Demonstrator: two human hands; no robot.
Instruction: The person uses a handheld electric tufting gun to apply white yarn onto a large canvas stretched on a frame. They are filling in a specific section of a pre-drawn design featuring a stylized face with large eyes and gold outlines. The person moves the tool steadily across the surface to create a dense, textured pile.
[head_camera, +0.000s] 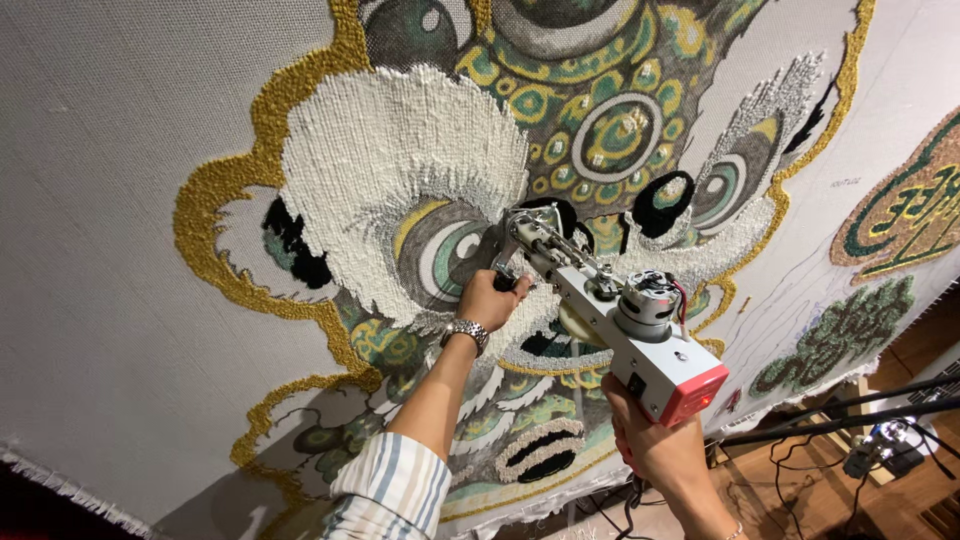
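Two hands grip one tufting gun (610, 315): left hand (490, 298) its front handle, right hand (655, 440) its hidden back grip.

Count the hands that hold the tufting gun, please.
2. The left hand holds the front handle close to the cloth. The right hand holds the rear handle under the tufting gun, partly hidden by its body. No other hands show.

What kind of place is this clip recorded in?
Most likely a rug-tufting workshop: a large stretched backing cloth carries a half-filled yarn design, both hands hold a tufting gun against it, and cables lie on the wooden floor.
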